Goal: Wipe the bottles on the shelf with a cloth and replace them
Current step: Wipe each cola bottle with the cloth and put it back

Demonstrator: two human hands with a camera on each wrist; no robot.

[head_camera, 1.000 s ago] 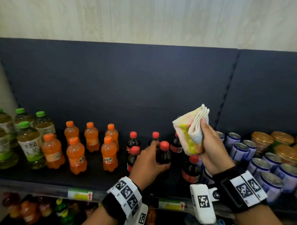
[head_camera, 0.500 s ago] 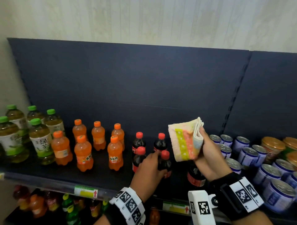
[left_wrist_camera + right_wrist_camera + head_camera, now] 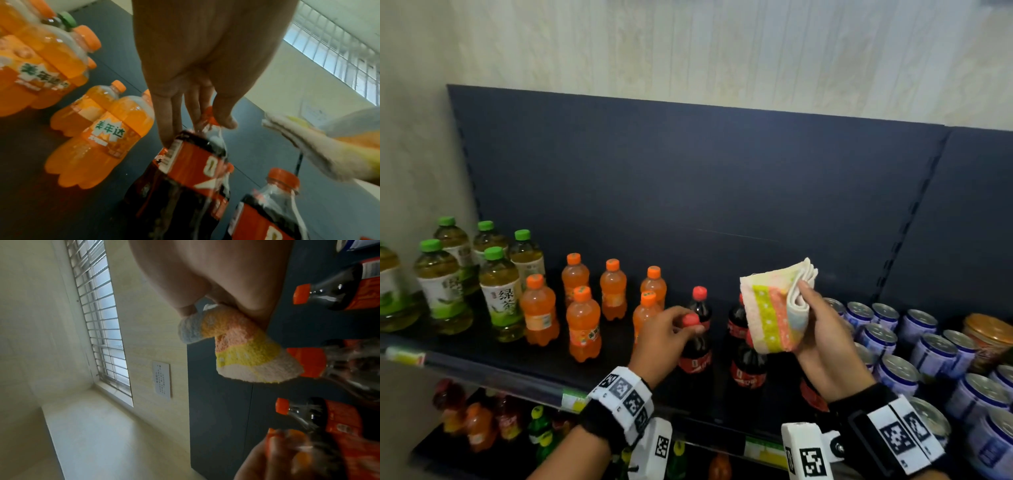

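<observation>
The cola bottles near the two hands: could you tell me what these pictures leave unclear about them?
- Head view: the folded cloth in the right hand covers most of one cola bottle.
- Head view: the left hand hides the neck of the gripped cola bottle.
- Left wrist view: its label is blurred, unreadable.
- Right wrist view: the frame edge cuts the bottles off.

**Dim shelf, bright window, soft wrist views**

The head view is dim and slightly soft; the dark back panel (image 3: 688, 192) swallows light, and straight edges bow toward the frame's corners. Daylight enters through the barred window (image 3: 100, 318), blown out at left of the right wrist view and at the upper right of the left wrist view. The cola bottle (image 3: 185, 178) is smeared, with blur strongest at lower right of the right wrist view.
</observation>
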